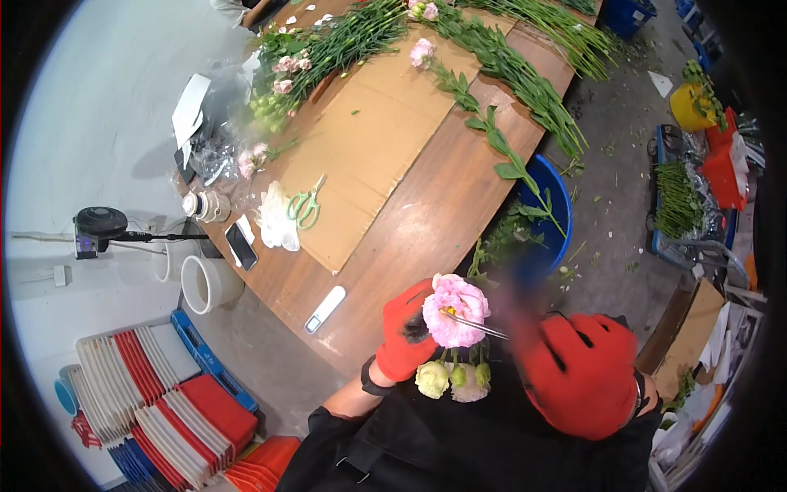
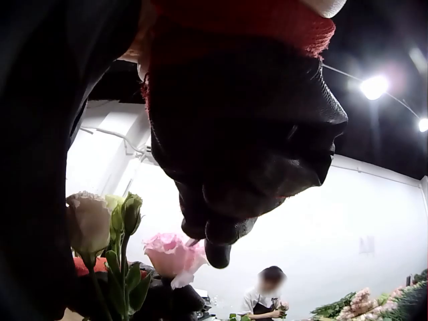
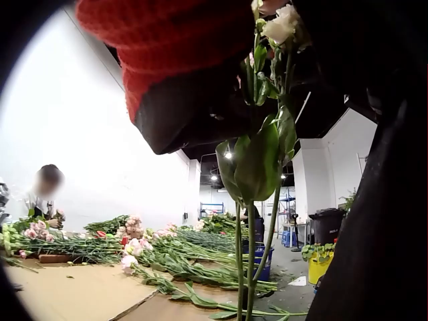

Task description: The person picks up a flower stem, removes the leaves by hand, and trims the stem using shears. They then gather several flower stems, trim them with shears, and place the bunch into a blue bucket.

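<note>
My left hand (image 1: 404, 331), in a red glove with a black palm, holds a pink lisianthus (image 1: 461, 308) close under its open bloom. Pale blooms and green buds (image 1: 459, 375) hang below it on the same bunch. From the right, my red-gloved right hand (image 1: 578, 369) grips thin metal tweezers (image 1: 485, 329), their tips in the yellow centre of the flower. In the left wrist view, black-coated fingertips are right at the pink petals (image 2: 170, 257), beside a cream bloom (image 2: 88, 224). Leafy green stems (image 3: 251, 174) stand upright in the right wrist view.
Green-handled scissors (image 1: 307, 205), a phone (image 1: 241, 245) and a white handheld device (image 1: 326, 309) lie on the wooden table (image 1: 426, 221). Cut flower stems (image 1: 508, 90) cover its far side. A blue bucket (image 1: 553, 176) stands at its right edge. Another person (image 2: 264, 294) works further off.
</note>
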### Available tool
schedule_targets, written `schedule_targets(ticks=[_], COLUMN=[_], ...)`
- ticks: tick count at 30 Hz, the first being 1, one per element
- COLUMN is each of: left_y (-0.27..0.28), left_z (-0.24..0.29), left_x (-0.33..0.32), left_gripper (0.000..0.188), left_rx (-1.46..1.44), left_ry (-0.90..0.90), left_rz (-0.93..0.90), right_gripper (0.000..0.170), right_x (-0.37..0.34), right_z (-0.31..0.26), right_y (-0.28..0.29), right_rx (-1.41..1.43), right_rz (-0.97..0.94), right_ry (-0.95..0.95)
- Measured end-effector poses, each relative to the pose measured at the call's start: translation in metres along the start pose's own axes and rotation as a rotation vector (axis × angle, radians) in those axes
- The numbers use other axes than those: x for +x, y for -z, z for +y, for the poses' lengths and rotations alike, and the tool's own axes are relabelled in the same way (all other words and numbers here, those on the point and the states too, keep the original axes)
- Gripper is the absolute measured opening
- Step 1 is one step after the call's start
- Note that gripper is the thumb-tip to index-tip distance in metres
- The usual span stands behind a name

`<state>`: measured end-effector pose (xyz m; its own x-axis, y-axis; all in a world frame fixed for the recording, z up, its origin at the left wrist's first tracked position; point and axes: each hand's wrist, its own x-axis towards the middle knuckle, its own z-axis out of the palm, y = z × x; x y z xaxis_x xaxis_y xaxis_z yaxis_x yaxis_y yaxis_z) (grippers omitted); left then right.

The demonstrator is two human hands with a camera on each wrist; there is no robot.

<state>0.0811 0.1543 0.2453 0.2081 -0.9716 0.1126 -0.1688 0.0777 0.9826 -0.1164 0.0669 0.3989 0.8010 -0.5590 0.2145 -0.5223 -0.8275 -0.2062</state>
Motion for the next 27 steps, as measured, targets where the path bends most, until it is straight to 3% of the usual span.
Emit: schedule_targets(ticks=[3, 6, 9, 12, 17, 20, 27], left_y=[0.001, 0.005, 0.004, -0.001, 0.003, 0.006, 0.005], left_z=[-0.008, 0.004, -0.006, -0.017, 0.001, -0.012, -0.002], left_x=[-0.005, 0.0, -0.004, -0.012, -0.001, -0.009, -0.003], left_gripper=[0.012, 0.019, 0.024, 0.023, 0.021, 0.049, 0.05], left_rx=[-0.091, 0.045, 0.132, 0.029, 0.015, 0.072, 0.113], left_ry=[0.095, -0.016, -0.094, 0.059, 0.016, -0.005, -0.085], left_rz=[-0.005, -0.009, -0.024, 0.008, -0.028, -0.099, -0.09], right_gripper=[0.031, 0.033, 0.031, 0.048, 0.044, 0.039, 0.032], right_x=[-0.001, 0.0, -0.003, -0.009, -0.001, 0.001, -0.007], right_z=[0.007, 0.013, 0.011, 0.0, -0.007, -0.01, -0.006], right_y=[0.009, 0.011, 0.009, 0.027, 0.033, 0.023, 0.01], right_rx=[-0.128, -0.21, -0.106, -0.103, -0.068, -0.066, -0.108], right_rz=[0.078, -0.119, -0.195, -0.162, -0.135, -0.127, -0.162], right_ry=[-0.046, -0.159, -0.06, -0.149, -0.094, -0.082, -0.082])
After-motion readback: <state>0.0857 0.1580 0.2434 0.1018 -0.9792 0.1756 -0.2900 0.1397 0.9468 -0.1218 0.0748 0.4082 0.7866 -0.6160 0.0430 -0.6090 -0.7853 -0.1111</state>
